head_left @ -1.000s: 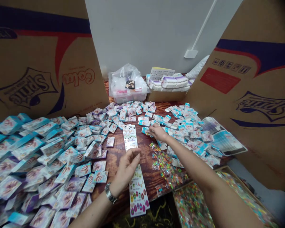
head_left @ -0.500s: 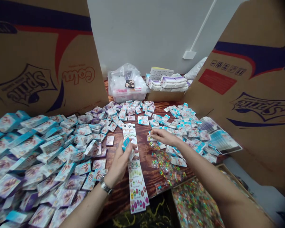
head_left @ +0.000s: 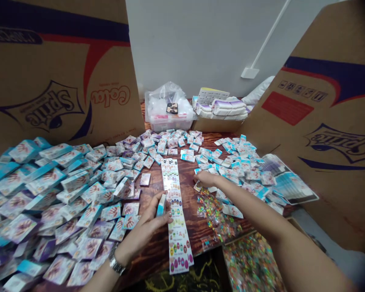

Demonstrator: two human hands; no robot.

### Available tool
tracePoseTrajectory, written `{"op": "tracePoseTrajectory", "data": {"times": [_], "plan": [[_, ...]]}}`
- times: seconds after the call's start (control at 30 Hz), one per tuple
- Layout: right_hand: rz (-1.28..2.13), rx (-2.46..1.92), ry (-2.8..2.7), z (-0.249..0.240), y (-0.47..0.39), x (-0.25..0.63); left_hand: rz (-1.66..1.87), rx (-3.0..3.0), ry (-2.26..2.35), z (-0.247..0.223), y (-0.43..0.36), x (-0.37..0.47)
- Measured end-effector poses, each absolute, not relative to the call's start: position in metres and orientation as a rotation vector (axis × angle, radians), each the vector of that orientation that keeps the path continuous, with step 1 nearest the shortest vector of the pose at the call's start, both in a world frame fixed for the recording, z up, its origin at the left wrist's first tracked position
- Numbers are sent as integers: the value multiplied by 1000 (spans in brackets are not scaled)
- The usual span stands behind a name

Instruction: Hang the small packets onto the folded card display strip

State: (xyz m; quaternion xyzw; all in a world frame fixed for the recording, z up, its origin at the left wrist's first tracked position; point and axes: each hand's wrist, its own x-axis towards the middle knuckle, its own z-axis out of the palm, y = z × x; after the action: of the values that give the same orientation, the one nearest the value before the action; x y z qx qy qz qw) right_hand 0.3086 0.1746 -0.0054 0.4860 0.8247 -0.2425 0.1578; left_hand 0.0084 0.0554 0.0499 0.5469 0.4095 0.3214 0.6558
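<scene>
My left hand, a metal watch on its wrist, grips a small blue-and-white cardboard box between thumb and fingers. The box is tilted, beside a long strip of nail sticker sheets lying on the table. My right hand reaches down at the near-left edge of a heap of small blue-and-white boxes. Its fingers are bent together, and what they hold is hidden. Just below it lie small clear bags of colourful bits.
Many small boxes are piled on the left. A carton of colourful packets stands at lower right. Tall cardboard panels flank the table. A clear plastic tub and a carton of folded packs are at the back.
My left hand has drawn back towards me with the box, which has turned more upright. My right hand has dipped lower, its fingers now pointing down. The view has shifted slightly left.
</scene>
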Motion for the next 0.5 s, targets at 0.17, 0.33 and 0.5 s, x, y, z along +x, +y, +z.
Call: {"op": "tracePoseTrajectory", "data": {"times": [0.17, 0.33, 0.5], "plan": [[-717, 1380, 2366, 4, 169, 310, 690, 1339, 925, 57, 52, 3], [-789, 1522, 2505, 33, 154, 312, 799, 1534, 1029, 49, 53, 0], [-877, 1631, 2707, 82, 129, 291, 828, 1790, 1116, 43, 57, -1]]}}
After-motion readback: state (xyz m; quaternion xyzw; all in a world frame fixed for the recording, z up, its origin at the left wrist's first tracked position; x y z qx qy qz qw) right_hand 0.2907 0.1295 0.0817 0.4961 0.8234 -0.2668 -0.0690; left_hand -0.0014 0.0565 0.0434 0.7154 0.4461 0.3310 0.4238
